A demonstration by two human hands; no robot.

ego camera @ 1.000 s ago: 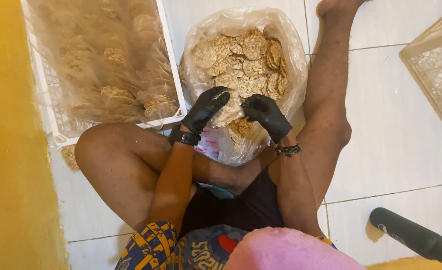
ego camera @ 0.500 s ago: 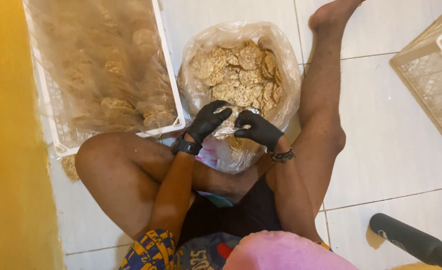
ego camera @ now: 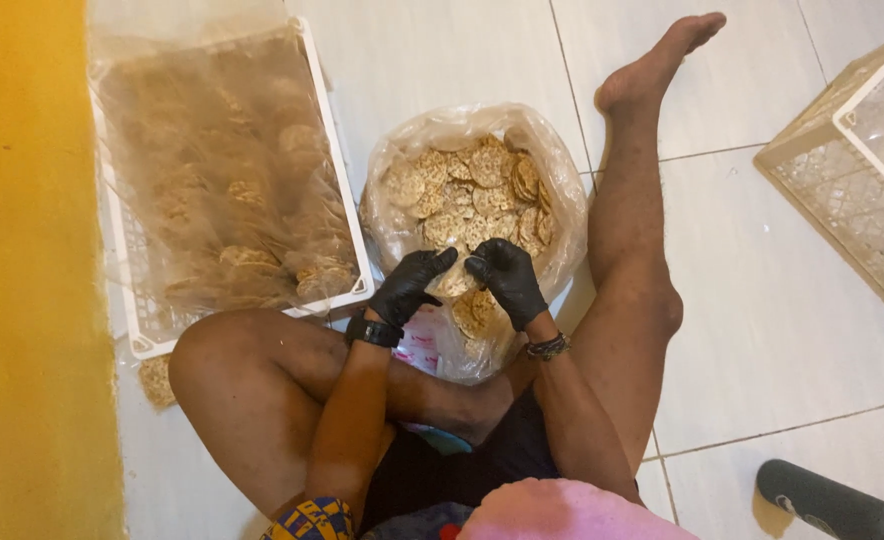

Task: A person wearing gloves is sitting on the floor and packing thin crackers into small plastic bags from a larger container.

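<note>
While both hands work: the gloved left hand (ego camera: 414,283) and right hand (ego camera: 507,280) curl together over the clear bag (ego camera: 562,215), apparently pinching round crackers (ego camera: 467,190); exact hold unclear.
Step judged: picking crackers from the bag.
Next calls for: a light pinch.
White crate (ego camera: 337,180): bagged crackers.
Beige crate (ego camera: 812,140): contents unclear.

There are two hands in black gloves, a left hand (ego camera: 409,286) and a right hand (ego camera: 508,279). There is one clear bag (ego camera: 562,215) in the middle, full of more round crackers (ego camera: 472,190) than I can count. There are two crates: a white crate (ego camera: 347,215) at the upper left and a cream crate (ego camera: 842,190) at the right edge.
</note>
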